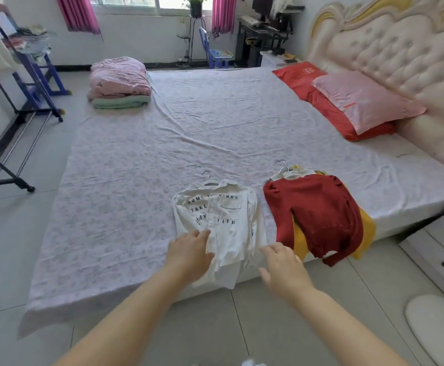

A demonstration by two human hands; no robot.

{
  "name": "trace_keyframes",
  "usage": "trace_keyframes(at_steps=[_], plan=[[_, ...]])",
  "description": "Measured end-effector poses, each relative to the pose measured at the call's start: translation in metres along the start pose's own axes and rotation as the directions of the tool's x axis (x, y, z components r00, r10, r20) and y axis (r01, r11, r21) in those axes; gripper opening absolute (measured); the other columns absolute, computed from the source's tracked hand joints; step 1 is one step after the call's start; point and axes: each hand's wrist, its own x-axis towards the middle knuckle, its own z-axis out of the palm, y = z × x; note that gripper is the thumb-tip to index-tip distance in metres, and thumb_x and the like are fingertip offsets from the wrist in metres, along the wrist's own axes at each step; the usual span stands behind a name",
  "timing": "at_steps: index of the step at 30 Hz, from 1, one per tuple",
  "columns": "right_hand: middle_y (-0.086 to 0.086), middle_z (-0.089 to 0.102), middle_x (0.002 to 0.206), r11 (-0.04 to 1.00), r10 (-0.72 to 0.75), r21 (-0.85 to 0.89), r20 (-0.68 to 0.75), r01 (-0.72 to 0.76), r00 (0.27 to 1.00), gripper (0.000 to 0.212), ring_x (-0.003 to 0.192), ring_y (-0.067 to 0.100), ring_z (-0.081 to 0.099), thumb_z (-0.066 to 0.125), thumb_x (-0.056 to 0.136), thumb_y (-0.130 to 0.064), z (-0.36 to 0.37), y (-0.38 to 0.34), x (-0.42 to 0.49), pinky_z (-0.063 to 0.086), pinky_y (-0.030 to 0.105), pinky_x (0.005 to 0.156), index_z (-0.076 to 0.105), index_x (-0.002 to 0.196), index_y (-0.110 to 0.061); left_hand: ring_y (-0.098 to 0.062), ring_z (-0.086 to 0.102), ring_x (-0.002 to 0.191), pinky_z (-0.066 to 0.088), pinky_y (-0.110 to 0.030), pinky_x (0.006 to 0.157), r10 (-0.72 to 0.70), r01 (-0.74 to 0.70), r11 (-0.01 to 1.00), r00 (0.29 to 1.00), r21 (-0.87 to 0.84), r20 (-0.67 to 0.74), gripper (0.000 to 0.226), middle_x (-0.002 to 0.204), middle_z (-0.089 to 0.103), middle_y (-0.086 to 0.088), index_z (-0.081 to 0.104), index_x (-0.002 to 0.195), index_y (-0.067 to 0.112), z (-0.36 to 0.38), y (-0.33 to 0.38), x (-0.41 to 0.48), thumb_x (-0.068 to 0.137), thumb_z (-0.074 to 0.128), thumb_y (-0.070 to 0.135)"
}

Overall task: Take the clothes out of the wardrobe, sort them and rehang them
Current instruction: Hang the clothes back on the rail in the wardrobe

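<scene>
The white shirt lies at the near edge of the bed, hem overhanging. The left hand rests flat on it and the right hand hovers loose-fingered. A careless tug could drag it onto the floor.

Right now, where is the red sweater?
In the head view, the red sweater lies at the near edge of the bed, right of the white lettered shirt, on top of a yellow garment.

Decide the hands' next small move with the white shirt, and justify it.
Probably smooth the white shirt flat: the left hand rests open on its rumpled lower half, the hem droops over the bed edge, and the right hand hovers beside it.
</scene>
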Motion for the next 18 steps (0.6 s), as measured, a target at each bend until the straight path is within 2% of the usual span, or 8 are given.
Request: trace_keyframes(at_steps=[7,14,18], plan=[[-0.002,0.038,0.136,0.994,-0.101,0.035,0.063,0.099,0.993,0.049,0.122,0.02,0.039,0.047,0.091,-0.03,-0.006,0.003,0.134,0.032,0.032,0.099,0.034,0.138,-0.024,-0.022,0.043,0.122,0.036,-0.035,0.094,-0.097,0.097,0.995,0.995,-0.006,-0.031,0.055,0.137,0.042,0.002,0.026,0.141,0.025,-0.023,-0.035,0.098,0.092,0.044,0.043],[0.001,0.039,0.136,0.98,-0.201,0.064,0.249,0.191,0.948,0.046,0.123,0.022,0.038,0.046,0.092,-0.027,0.01,0.007,0.309,0.035,0.032,0.099,0.037,0.137,-0.02,-0.015,0.043,0.121,0.033,-0.03,0.096,-0.288,0.286,0.957,0.958,-0.054,-0.017,0.059,0.135,0.041,0.008,0.02,0.144,0.029,-0.022,-0.078,0.213,0.092,0.043,0.044],[0.004,0.042,0.133,0.973,-0.23,0.075,0.321,0.218,0.919,0.044,0.12,0.024,0.042,0.045,0.091,-0.024,0.021,0.011,0.413,0.04,0.032,0.095,0.04,0.134,-0.019,-0.014,0.041,0.123,0.031,-0.029,0.098,-0.366,0.369,0.926,0.929,-0.084,0.046,0.057,0.137,0.039,0.009,0.019,0.144,0.03,-0.012,-0.095,0.284,0.093,0.042,0.044]])
